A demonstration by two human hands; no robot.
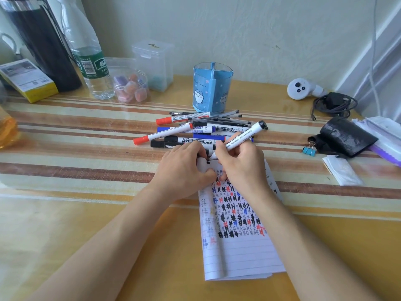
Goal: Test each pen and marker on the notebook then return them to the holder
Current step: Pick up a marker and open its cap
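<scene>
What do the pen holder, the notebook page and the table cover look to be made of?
Pen holder: looks like translucent blue plastic, glossy; its inner dividers show through the wall. Notebook: thin lined paper, matte; ink shows faintly through the curled left edge. Table cover: probably clear glass or soft vinyl over a striped woven cloth, going by the sheen and reflections; which one I cannot tell.

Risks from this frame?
1. The right hand writes with the white black-tipped marker at the lined notebook's top edge; ink may hit the striped table cover.
2. The loose marker pile could roll.
3. The blue cat-print holder looks empty: everything remains.
</scene>
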